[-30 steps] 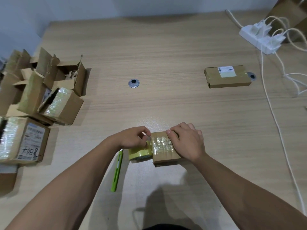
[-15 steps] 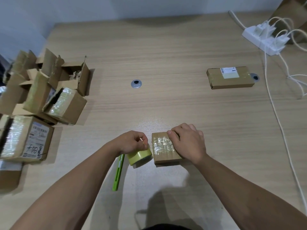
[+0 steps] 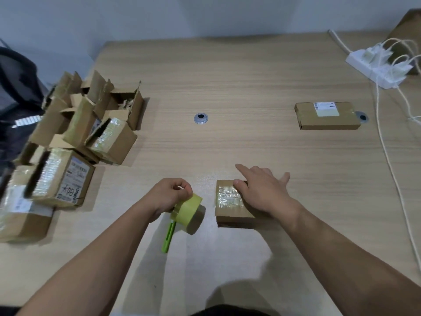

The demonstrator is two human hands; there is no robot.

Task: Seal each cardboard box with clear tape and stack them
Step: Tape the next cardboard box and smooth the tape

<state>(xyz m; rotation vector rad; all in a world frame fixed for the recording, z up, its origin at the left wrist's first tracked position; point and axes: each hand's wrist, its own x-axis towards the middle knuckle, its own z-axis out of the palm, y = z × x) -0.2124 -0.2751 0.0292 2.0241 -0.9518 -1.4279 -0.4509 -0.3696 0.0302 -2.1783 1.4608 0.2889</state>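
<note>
A small cardboard box with shiny clear tape across its top lies on the wooden table in front of me. My right hand lies flat on the box's right half, fingers spread and straight. To the left, my left hand grips a yellow-green roll of clear tape, lifted and tilted, a short way from the box. A flat sealed box with a white label lies far right.
A pile of small cardboard boxes, some open and some taped, crowds the table's left edge. A green utility knife lies under the tape roll. A white power strip with cables runs down the right side. A metal grommet sits mid-table.
My left hand pulled the tape roll away from the box to the left. My right hand opened from a curled hold on the box's top to flat, spread fingers.
</note>
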